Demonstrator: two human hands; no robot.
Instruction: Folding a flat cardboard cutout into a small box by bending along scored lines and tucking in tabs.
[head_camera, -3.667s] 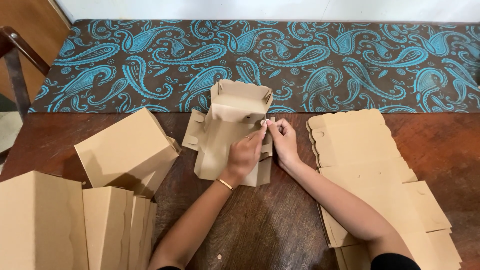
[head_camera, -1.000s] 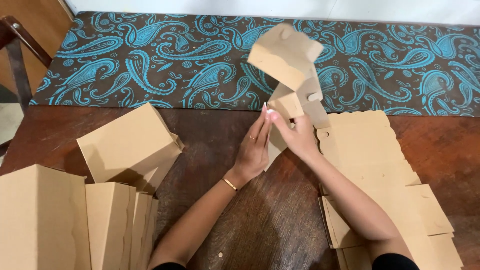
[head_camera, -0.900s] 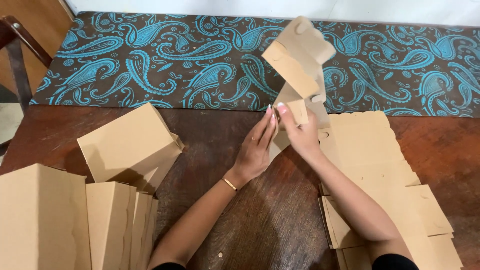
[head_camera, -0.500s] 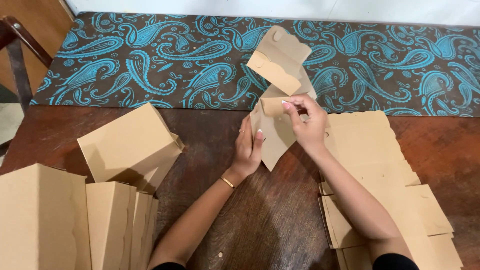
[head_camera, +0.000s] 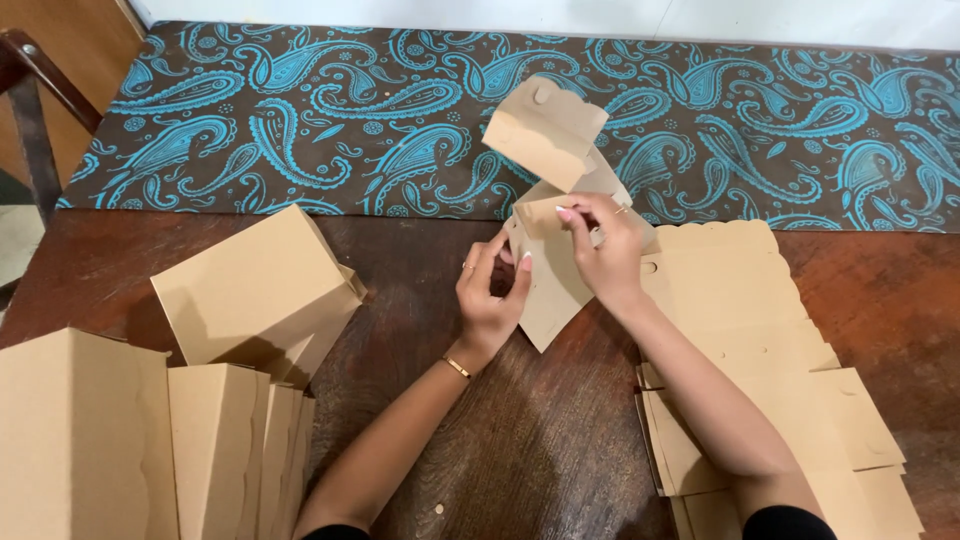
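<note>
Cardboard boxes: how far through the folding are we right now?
Done: folded boxes stand at the left, one more lying behind them. In hand: the left hand and right hand hold a half-folded box blank above the wooden table. Left: a stack of flat blanks at the right.

Half-folded box (head_camera: 553, 215) at table (head_camera: 520, 450) centre, betw both hands. Finished boxes (head_camera: 200, 400) to its left, flat blanks stack (head_camera: 760, 370) right. Patterned rug (head_camera: 350, 100) behind table.
</note>
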